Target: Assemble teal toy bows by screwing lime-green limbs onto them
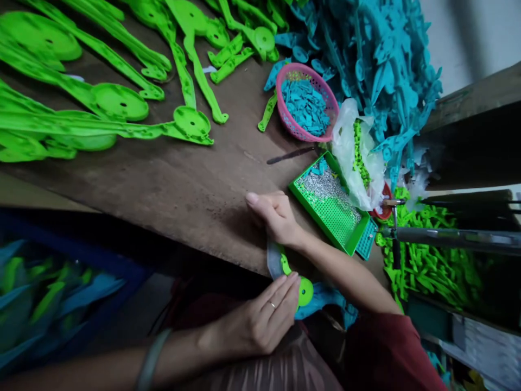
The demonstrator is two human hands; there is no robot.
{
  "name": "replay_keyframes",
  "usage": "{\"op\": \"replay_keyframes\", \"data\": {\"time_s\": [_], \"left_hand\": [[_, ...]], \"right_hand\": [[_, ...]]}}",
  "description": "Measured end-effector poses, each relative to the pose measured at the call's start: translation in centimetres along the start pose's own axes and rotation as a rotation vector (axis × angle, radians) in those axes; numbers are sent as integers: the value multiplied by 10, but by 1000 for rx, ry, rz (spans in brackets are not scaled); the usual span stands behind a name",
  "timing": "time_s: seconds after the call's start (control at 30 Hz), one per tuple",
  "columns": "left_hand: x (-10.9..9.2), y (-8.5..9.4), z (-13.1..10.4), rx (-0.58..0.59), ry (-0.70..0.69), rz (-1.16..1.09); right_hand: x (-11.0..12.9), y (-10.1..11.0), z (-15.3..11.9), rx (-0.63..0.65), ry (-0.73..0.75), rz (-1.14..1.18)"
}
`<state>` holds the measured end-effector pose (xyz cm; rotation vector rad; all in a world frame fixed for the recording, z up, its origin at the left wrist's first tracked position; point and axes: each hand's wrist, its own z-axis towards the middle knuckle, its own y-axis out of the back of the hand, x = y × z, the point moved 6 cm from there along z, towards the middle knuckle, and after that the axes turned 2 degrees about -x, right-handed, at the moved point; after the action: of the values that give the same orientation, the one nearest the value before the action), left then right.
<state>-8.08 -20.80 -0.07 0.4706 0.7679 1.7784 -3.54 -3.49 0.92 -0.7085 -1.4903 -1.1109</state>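
Observation:
A bright green plastic piece with a round disc end (305, 293) lies at the front edge of the table. My left hand (264, 317), wearing a ring, has its fingers pressed together over this piece beside the disc. Just above, my right hand (274, 217) is curled into a fist with the thumb on top. A pale translucent strip (274, 259) runs along the green piece, its upper end under my right fist. What the curled right fingers grip is hidden. Blue plastic pieces (325, 301) lie beyond the disc, under my right forearm.
Long green parts (122, 102) cover the table's (195, 179) upper left. At the upper right are a pink basket of blue pieces (307, 108), a green tray of small metal parts (337, 217), a plastic bag (345, 136), a dark thin tool (290, 156) and a blue heap (378, 60).

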Motion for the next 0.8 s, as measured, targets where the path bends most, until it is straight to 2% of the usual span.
{"op": "replay_keyframes", "data": {"time_s": [0.2, 0.27, 0.33, 0.37, 0.4, 0.43, 0.47, 0.5, 0.53, 0.57, 0.6, 0.67, 0.73, 0.77, 0.8], "left_hand": [[-6, -2, -4, -13, 3, -14], [-5, -3, -4, -39, 24, -29], [-2, -4, -2, -46, 67, -59], [0, -4, -1, -41, 78, -69], [1, -3, 1, -38, 79, -75], [2, -1, 4, -35, 79, -81], [5, 1, 8, -28, 91, -97], [8, 3, 13, -26, 111, -129], [13, 4, 20, -23, 137, -175], [19, 3, 30, -14, 161, -228], [26, -2, 43, 12, 172, -277], [41, -21, 77, 94, 126, -314], [58, -56, 113, 280, 25, -259], [69, -76, 128, 394, -6, -211], [81, -93, 140, 444, -36, -199]], "right_hand": [[12, -17, -23, 170, 129, -109], [22, -13, -33, 141, 158, -138], [45, 8, -54, 24, 287, -219], [59, 27, -71, -114, 380, -295], [73, 52, -93, -312, 475, -385], [85, 83, -123, -606, 547, -484], [92, 116, -158, -965, 577, -562], [93, 147, -195, -1313, 552, -595], [88, 174, -223, -1538, 471, -599], [80, 199, -242, -1637, 367, -575], [70, 221, -250, -1615, 270, -525], [47, 253, -240, -1346, 128, -371], [30, 262, -217, -1030, 66, -224], [27, 261, -207, -924, 50, -182], [26, 260, -199, -863, 39, -163]]}}
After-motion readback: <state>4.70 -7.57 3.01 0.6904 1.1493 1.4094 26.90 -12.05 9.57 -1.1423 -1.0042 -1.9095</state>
